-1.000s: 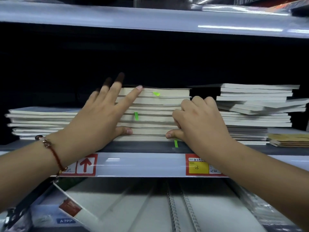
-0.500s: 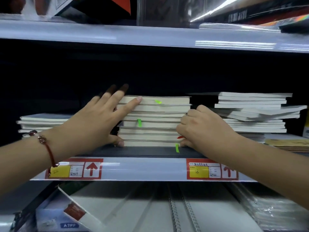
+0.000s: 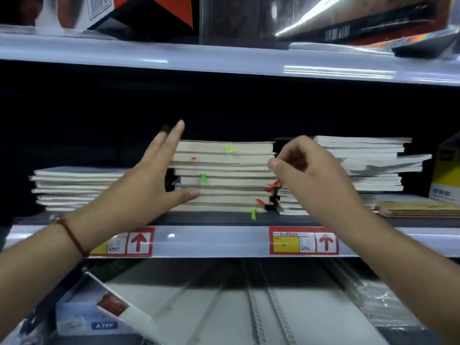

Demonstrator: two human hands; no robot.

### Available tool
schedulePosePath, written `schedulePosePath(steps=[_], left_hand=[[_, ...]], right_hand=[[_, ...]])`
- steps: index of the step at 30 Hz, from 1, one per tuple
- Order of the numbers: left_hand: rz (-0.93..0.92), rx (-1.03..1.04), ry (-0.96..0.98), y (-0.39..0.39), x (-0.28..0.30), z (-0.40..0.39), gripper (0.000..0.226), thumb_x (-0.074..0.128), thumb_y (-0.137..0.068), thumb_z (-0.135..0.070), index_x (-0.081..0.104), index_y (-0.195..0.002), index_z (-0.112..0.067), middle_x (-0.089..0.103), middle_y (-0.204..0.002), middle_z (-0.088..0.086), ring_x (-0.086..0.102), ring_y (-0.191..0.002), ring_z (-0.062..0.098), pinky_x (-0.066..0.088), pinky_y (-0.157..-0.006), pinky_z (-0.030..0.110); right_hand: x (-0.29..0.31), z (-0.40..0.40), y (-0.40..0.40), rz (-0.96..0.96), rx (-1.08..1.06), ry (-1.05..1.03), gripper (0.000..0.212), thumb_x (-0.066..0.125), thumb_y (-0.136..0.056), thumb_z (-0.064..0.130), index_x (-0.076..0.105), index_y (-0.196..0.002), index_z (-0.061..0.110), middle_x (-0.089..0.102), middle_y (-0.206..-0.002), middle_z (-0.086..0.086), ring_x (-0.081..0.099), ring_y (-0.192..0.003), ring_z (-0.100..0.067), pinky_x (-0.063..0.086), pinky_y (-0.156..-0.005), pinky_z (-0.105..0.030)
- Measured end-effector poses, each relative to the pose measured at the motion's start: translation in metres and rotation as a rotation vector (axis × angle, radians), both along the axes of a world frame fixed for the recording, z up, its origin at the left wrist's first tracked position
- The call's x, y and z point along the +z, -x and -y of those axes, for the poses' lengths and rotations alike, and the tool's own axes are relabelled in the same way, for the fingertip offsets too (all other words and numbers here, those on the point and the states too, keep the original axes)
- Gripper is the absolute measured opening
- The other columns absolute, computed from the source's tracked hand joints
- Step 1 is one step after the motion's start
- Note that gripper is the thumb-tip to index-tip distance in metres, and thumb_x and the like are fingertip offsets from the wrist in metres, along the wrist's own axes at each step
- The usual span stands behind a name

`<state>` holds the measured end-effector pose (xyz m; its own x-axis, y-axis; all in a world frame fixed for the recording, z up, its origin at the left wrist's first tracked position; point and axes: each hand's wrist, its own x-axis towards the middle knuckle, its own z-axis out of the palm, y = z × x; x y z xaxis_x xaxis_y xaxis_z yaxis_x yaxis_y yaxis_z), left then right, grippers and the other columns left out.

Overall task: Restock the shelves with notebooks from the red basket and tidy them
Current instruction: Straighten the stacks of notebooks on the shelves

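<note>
Because the middle stack (image 3: 224, 176) is loose notebooks lying flat on the shelf (image 3: 211, 241), it will likely shear sideways if pushed high. The left hand (image 3: 151, 180) is spread flat against its left edge, gripping nothing. The right hand (image 3: 306, 170) is loosely curled at the right edge, empty. Press low on both sides.

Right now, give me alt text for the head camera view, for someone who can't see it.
Two bare hands flank a middle stack of notebooks on a store shelf: the left hand open against its left end, the right hand loosely curled at its right end. More notebook stacks sit either side.
</note>
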<state>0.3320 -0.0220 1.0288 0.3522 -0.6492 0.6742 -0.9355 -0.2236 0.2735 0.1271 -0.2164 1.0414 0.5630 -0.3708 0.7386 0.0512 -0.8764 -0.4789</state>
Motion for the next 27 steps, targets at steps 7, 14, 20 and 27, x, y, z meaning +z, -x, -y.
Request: schedulePosePath(steps=[7, 14, 20, 27], left_hand=[[-0.757, -0.142, 0.417, -0.006, -0.019, 0.037, 0.096, 0.068, -0.066, -0.076, 0.029, -0.149, -0.047, 0.05, -0.146, -0.019, 0.052, -0.131, 0.014, 0.04, -0.111, 0.046], [-0.972, -0.089, 0.382, -0.007, 0.001, 0.049, 0.079, 0.04, -0.089, -0.076, 0.029, -0.152, -0.03, 0.04, -0.142, -0.01, 0.038, -0.139, 0.024, 0.03, -0.116, 0.044], [-1.052, -0.097, 0.472, -0.008, -0.002, 0.043, 0.093, 0.045, -0.072, -0.086, 0.031, -0.147, -0.033, 0.051, -0.14, -0.002, 0.05, -0.129, 0.027, 0.037, -0.112, 0.052], [-1.016, -0.072, 0.545, 0.001, 0.0, 0.054, 0.074, 0.031, -0.093, -0.074, 0.033, -0.148, -0.024, 0.048, -0.134, -0.004, 0.045, -0.125, 0.021, 0.034, -0.111, 0.043]], right_hand=[[-0.014, -0.019, -0.018, -0.008, 0.342, -0.689, 0.068, 0.057, -0.098, 0.035, 0.02, -0.155, 0.035, 0.041, -0.141, 0.017, 0.048, -0.108, -0.009, 0.036, -0.087, -0.025], [-0.019, -0.032, -0.034, -0.012, 0.095, -0.549, 0.063, 0.056, -0.096, 0.038, 0.028, -0.153, 0.035, 0.05, -0.129, 0.025, 0.054, -0.116, -0.009, 0.046, -0.072, -0.017], [-0.022, -0.033, -0.029, 0.031, 0.148, -0.672, 0.039, 0.051, -0.1, 0.044, 0.049, -0.138, 0.041, 0.054, -0.137, 0.017, 0.052, -0.12, -0.008, 0.04, -0.076, -0.013], [0.002, -0.028, -0.05, -0.061, 0.134, -0.868, 0.088, 0.037, -0.084, 0.082, 0.027, -0.155, 0.031, 0.039, -0.151, 0.001, 0.043, -0.134, -0.021, 0.04, -0.111, -0.043]])
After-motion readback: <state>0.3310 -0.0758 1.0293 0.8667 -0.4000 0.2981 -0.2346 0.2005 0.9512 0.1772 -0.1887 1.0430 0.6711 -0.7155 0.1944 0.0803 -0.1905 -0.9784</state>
